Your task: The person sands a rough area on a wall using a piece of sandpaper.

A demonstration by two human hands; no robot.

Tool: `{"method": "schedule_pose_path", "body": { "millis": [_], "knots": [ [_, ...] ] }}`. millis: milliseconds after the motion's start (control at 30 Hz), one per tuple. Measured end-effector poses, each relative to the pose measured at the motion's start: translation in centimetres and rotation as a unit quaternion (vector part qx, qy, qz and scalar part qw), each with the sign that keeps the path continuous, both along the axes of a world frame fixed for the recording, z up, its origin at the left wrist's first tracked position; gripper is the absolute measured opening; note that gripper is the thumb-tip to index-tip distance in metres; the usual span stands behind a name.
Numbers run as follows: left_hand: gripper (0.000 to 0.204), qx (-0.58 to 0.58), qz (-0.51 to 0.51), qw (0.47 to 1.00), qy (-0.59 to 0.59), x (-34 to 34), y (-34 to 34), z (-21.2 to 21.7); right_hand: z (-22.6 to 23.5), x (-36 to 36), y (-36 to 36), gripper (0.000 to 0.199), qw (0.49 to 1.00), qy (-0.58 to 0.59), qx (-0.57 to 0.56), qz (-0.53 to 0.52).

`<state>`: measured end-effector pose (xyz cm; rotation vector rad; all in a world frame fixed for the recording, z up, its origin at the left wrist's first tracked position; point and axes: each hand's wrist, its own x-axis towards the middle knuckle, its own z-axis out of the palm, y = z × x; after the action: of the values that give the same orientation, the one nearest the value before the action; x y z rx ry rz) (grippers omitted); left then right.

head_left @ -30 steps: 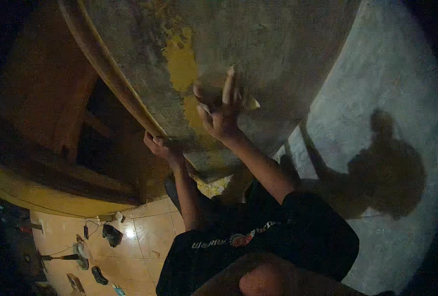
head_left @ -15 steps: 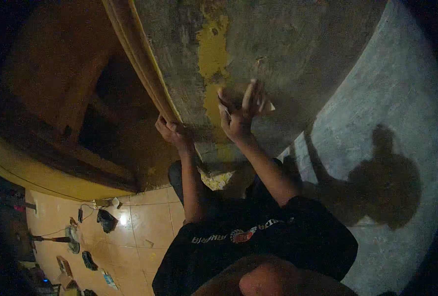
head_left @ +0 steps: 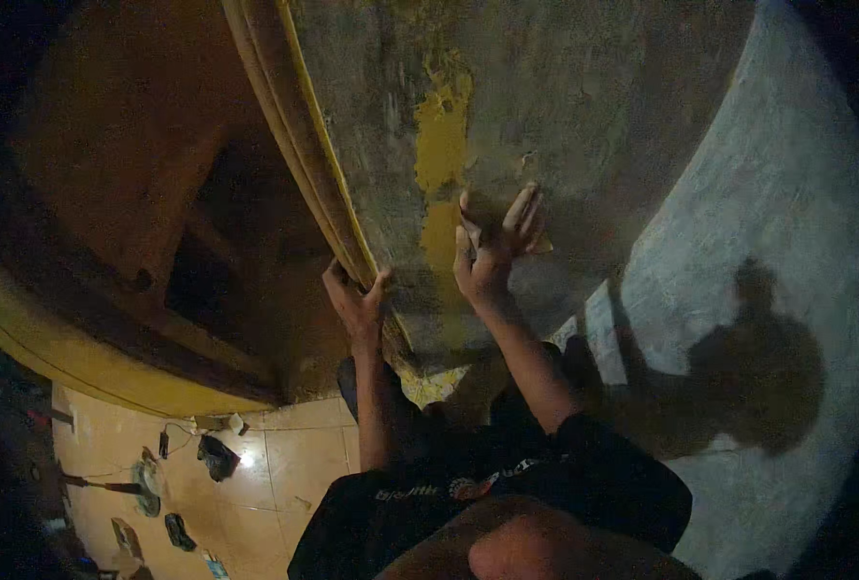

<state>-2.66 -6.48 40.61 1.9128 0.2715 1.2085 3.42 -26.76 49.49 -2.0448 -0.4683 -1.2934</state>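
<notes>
My right hand (head_left: pixel 493 253) lies against the grey-brown wall panel (head_left: pixel 584 106), its fingers spread over a piece of sandpaper (head_left: pixel 543 244). Only the light edges of that sheet show around the fingers, so its kind is not fully certain. Just left of these fingers runs a yellow patch (head_left: pixel 441 145) on the panel. My left hand (head_left: pixel 360 307) grips the lower part of the long wooden frame (head_left: pixel 304 164), with the thumb on the panel side and the fingers on the other side.
Right of the panel is a pale blue-grey wall (head_left: pixel 729 213) bearing my shadow. A dark opening (head_left: pixel 226 222) lies left of the frame. On the tiled floor (head_left: pixel 304 454) at lower left are a black bag (head_left: pixel 217 457), a fan-like object (head_left: pixel 145 486) and other small items.
The whole view has shifted, so panel and hands sit lower in the picture. My left thumb has come away from the fingers onto the panel side; my right hand has moved slightly up the panel.
</notes>
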Motion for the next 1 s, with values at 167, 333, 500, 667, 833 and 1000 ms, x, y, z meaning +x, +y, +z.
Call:
{"method": "schedule_pose_path", "body": {
  "millis": [167,333,500,667,833,1000],
  "knots": [
    [0.076,-0.032,-0.086,0.996,0.006,-0.5,1.2,-0.1,4.0,0.1,0.7,0.046,1.000,-0.015,-0.011,0.000],
    [0.074,-0.017,-0.035,0.995,0.094,-2.0,0.1,3.7,0.7,-0.3,1.0,0.047,1.000,0.002,-0.005,-0.018],
    [0.075,-0.007,-0.036,0.995,0.091,-2.6,0.0,4.4,4.8,0.6,2.1,0.040,0.999,-0.032,0.036,-0.021],
    [0.076,-0.029,-0.063,0.996,0.062,-1.9,0.6,3.6,4.5,-0.4,2.3,0.040,0.999,-0.003,0.047,-0.023],
    [0.073,-0.095,-0.091,0.987,0.089,-2.1,0.5,4.7,3.3,-0.5,2.1,0.041,0.998,0.037,0.040,-0.023],
    [0.074,-0.044,-0.065,0.990,0.115,-1.8,0.8,4.1,4.7,1.2,1.7,0.064,0.999,-0.031,0.016,0.006]
  ]
}}
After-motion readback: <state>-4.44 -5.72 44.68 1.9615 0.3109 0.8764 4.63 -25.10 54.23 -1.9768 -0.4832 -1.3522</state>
